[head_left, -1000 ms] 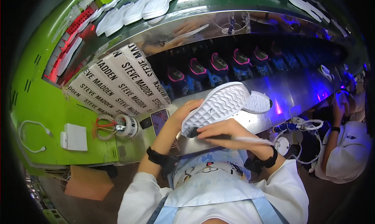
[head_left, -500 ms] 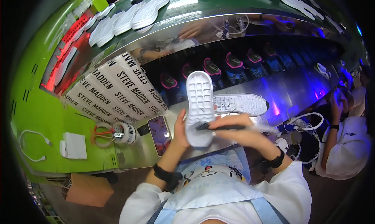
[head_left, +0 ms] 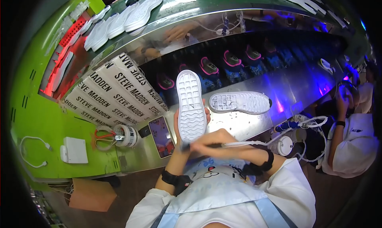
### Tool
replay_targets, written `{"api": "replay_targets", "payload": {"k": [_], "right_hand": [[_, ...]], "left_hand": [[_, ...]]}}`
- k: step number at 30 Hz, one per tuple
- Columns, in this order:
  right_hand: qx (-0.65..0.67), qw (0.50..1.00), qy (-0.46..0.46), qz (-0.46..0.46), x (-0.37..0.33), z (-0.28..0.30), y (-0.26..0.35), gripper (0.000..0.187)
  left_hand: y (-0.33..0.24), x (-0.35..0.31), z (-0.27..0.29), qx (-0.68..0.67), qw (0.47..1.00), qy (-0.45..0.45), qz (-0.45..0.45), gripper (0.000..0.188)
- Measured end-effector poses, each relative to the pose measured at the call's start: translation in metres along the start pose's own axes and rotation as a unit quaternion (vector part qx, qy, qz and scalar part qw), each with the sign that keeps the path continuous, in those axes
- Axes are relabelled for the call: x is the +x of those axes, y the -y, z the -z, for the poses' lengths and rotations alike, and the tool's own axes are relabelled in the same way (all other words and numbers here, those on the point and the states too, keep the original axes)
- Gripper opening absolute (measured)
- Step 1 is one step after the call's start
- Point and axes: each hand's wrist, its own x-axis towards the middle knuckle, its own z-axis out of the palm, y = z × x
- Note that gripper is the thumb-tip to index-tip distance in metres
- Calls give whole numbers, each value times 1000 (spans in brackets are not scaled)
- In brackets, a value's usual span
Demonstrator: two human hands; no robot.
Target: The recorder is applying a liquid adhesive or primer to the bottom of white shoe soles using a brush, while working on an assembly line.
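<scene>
A white shoe sole (head_left: 190,104) stands nearly upright over the metal bench, its gridded and wavy inner face toward me. My left hand (head_left: 177,126) grips it from behind, thumb side along the left edge and fingertips showing at the right edge. At the sole's lower end is my right hand (head_left: 215,143), smeared by motion, closed round a dark pen-shaped tool (head_left: 185,147). A white tube (head_left: 244,143) trails from that hand to the right. To the right of the held sole, a second white sole (head_left: 240,102) lies flat on the bench, inner face up.
Beyond the bench (head_left: 238,124), dark shoes with pink trim (head_left: 209,66) stand in a row. To the left are a printed box (head_left: 115,90), a phone (head_left: 161,136), a tape roll with scissors (head_left: 126,135) and a charger (head_left: 75,150). A co-worker (head_left: 352,140) sits at right.
The right hand with the tool has moved down and left, from the sole's middle to its lower end. The held sole has shifted slightly left, uncovering more of the second sole.
</scene>
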Motion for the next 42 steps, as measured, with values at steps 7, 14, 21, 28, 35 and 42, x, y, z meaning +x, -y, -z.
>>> {"api": "replay_targets", "payload": {"k": [7, 14, 21, 28, 35, 42], "right_hand": [[94, 983, 79, -138, -8, 21, 8, 20], [-91, 994, 50, 39, -12, 34, 20, 14], [-200, 971, 114, 66, -18, 48, 19, 13], [-173, 982, -73, 9, -53, 99, 2, 13], [108, 944, -198, 239, -24, 66, 41, 20], [116, 945, -265, 149, -23, 59, 32, 15]], "left_hand": [[-15, 2, -22, 194, 979, -56, 20, 72], [-23, 18, -39, 179, 948, -136, 223, 50], [-18, 33, -66, 324, 843, -279, 326, 35], [-32, 22, -66, 454, 819, -231, 265, 43], [-134, 15, -147, 347, 926, 123, -88, 52], [-296, 20, -208, 603, 590, -237, -482, 26]]}}
